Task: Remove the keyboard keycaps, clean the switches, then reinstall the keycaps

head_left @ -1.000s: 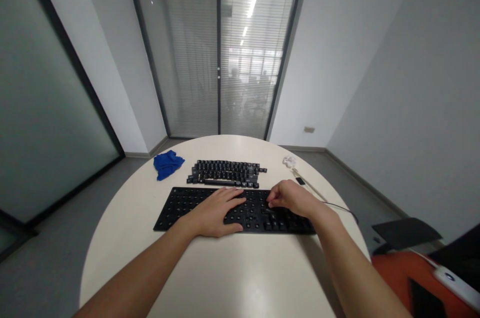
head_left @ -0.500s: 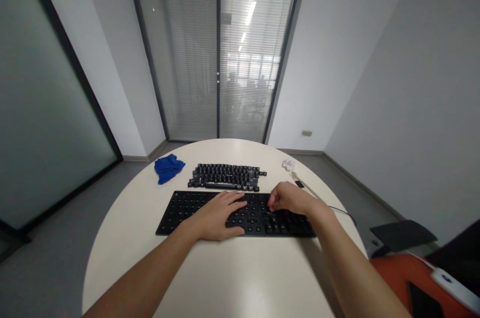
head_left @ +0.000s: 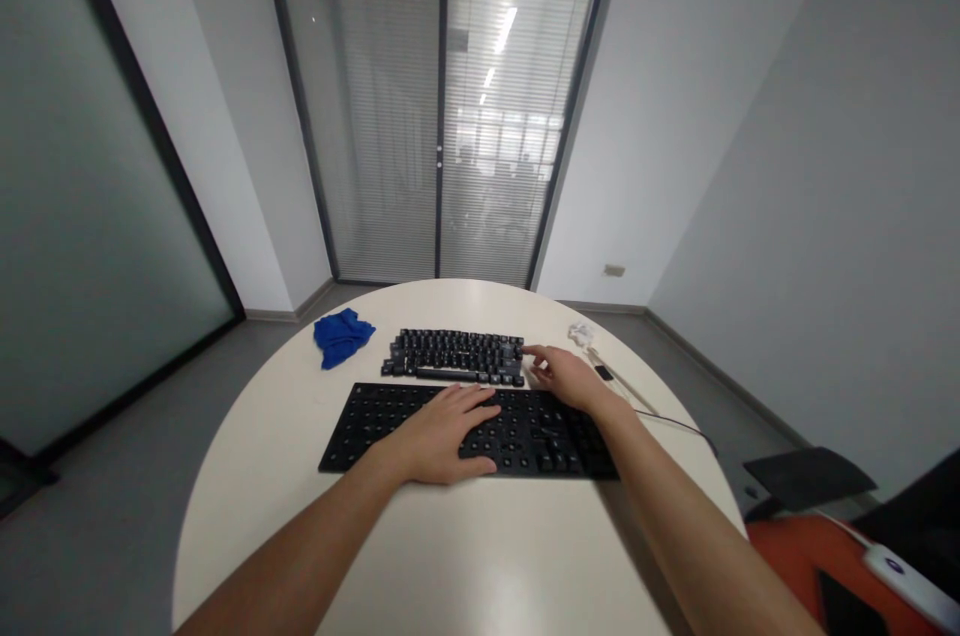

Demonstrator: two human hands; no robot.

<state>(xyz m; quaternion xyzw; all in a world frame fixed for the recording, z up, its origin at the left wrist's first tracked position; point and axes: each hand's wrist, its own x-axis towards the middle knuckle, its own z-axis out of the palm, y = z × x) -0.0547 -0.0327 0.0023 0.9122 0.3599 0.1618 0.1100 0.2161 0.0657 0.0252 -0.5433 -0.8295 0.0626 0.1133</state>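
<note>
A black keyboard base (head_left: 367,416) lies in front of me, its left and middle parts stripped of keycaps, with keycaps on part of its right side. My left hand (head_left: 446,431) rests flat across its middle, fingers spread. Behind the base, loose black keycaps (head_left: 457,353) are laid out in keyboard rows. At the right end of those rows is my right hand (head_left: 562,376), index finger stretched out to the outermost keycaps and thumb lower and apart. Whether a fingertip touches a keycap is hard to make out.
A crumpled blue cloth (head_left: 341,336) lies on the round white table (head_left: 262,456) at the back left. Back right are a small clear plastic bag (head_left: 580,333), a thin stick-like tool (head_left: 626,384) and a cable (head_left: 679,424). An orange chair (head_left: 787,561) stands at the right.
My right hand has moved from above the keyboard base, fingers curled, back and left to the loose keycaps, and its fingers have stretched out. My left hand stays on the base.
</note>
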